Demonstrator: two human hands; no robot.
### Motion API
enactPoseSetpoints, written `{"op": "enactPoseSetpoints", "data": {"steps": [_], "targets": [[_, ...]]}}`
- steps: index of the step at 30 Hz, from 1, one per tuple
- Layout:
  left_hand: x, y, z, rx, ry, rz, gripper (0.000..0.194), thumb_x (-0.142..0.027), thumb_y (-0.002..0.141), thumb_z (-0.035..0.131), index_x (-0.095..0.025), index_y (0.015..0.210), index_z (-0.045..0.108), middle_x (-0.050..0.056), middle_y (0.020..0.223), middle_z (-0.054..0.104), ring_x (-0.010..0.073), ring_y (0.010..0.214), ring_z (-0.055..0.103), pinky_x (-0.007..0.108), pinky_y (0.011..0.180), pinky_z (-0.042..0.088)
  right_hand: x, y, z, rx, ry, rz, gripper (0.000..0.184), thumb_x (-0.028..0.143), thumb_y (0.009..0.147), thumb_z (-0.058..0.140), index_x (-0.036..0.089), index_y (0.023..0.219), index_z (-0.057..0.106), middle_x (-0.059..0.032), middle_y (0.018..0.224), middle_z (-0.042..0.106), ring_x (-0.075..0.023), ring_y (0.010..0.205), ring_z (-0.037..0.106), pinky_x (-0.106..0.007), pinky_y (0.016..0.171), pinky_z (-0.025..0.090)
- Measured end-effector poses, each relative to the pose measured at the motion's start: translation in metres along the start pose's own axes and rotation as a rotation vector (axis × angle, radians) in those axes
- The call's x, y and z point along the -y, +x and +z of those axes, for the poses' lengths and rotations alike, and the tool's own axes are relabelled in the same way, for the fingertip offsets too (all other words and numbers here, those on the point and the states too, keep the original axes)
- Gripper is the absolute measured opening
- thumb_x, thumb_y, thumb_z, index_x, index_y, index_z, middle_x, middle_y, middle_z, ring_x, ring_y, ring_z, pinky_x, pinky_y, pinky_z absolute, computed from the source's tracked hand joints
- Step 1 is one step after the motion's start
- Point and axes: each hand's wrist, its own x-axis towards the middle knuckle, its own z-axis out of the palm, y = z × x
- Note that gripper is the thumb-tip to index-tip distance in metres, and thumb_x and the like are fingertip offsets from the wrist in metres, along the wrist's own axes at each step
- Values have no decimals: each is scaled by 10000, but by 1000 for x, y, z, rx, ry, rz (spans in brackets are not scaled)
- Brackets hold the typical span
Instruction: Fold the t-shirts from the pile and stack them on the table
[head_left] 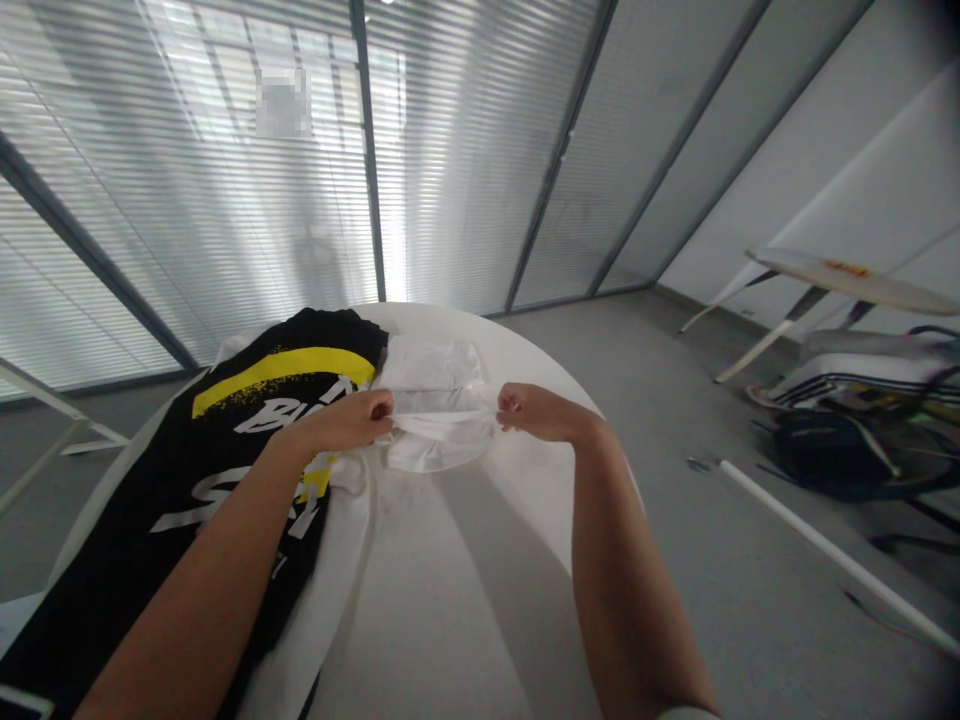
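Note:
A white cloth (pixel 442 424) is stretched sideways between my two hands just above the table. Its left end is pinched by my left hand (pixel 360 418), fingers curled inward. At the opposite end, my right hand (pixel 532 412) is closed in a pinch on the same cloth. What kind of garment it is, I cannot make out. Part of it lies on the white round table (pixel 420 580) below. Just beyond, a folded white cloth (pixel 431 362) lies flat. Beside my left hand spreads a black garment (pixel 247 430) with yellow and white print, partly covered by my left forearm.
White fabric (pixel 330 600) runs along the black garment's right edge. Right of the table, a white pole (pixel 825 550) lies low near the floor. Farther off stand another round table (pixel 847 275) and a chair with a dark blue bag (pixel 832 450). Blinds (pixel 450 150) cover the glass wall ahead.

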Motion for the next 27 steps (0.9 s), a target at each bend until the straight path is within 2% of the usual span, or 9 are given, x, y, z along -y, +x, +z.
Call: {"op": "enactPoseSetpoints", "data": {"steps": [6, 10, 12, 14, 17, 19, 21, 23, 27], "targets": [[-2, -1, -3, -109, -97, -5, 187, -405, 829, 478, -220, 841, 496, -4, 736, 559, 168, 651, 547, 287, 597, 394, -3, 3, 2, -61, 171, -72, 65, 232, 884, 515, 212, 852, 461, -2, 718, 646, -146, 698, 662, -210, 578, 418], [-2, -1, -5, -106, -83, -27, 202, -421, 832, 478, -221, 838, 507, 4, 736, 570, 174, 651, 551, 289, 594, 394, -3, 3, 1, -89, 210, -41, 68, 252, 890, 532, 217, 892, 474, 2, 688, 664, -143, 654, 658, -210, 577, 433], [-3, -3, -5, -59, -37, -52, 227, -440, 841, 468, -218, 838, 513, 10, 749, 584, 177, 654, 561, 292, 596, 395, -2, 3, 1, -79, 246, 6, 70, 254, 887, 536, 218, 907, 480, 3, 674, 677, -143, 636, 661, -211, 579, 446], [-8, -5, -3, 49, 45, -107, 272, -484, 827, 498, -216, 859, 530, 21, 783, 613, 187, 678, 579, 293, 598, 391, -1, 3, 1, -86, 292, 39, 67, 228, 873, 533, 219, 913, 480, 3, 669, 687, -146, 630, 670, -214, 584, 461], [-19, -7, 6, 217, 156, -196, 461, -567, 706, 642, -211, 988, 560, 49, 841, 659, 227, 735, 616, 306, 623, 403, 0, 3, 0, -73, 321, 50, 105, 169, 840, 521, 216, 925, 482, -3, 668, 698, -154, 629, 683, -219, 587, 473], [-27, -5, 15, 258, 209, -234, 625, -564, 627, 713, -197, 1106, 548, 88, 913, 683, 269, 804, 643, 331, 676, 425, 0, 3, 0, -52, 287, 58, 133, 144, 821, 514, 213, 931, 489, -10, 676, 708, -158, 634, 688, -220, 586, 470], [-33, -3, 24, 269, 266, -248, 699, -523, 620, 726, -182, 1191, 513, 138, 1009, 687, 305, 888, 651, 356, 734, 437, -1, 4, 0, -63, 218, 68, 137, 129, 813, 503, 210, 924, 501, -17, 686, 712, -157, 637, 690, -214, 578, 456], [-35, 0, 30, 268, 299, -223, 612, -452, 696, 664, -179, 1213, 485, 157, 1050, 683, 304, 922, 651, 359, 758, 439, -2, 6, 1, -104, 149, 68, 123, 126, 818, 491, 206, 909, 514, -18, 685, 707, -151, 632, 687, -206, 565, 435], [-28, 5, 30, 211, 262, -116, 319, -290, 800, 490, -203, 1107, 496, 96, 936, 685, 243, 836, 645, 323, 722, 430, -1, 9, 4, -148, 133, 50, 138, 140, 854, 477, 209, 964, 525, -4, 663, 693, -146, 654, 693, -192, 567, 426]]}}
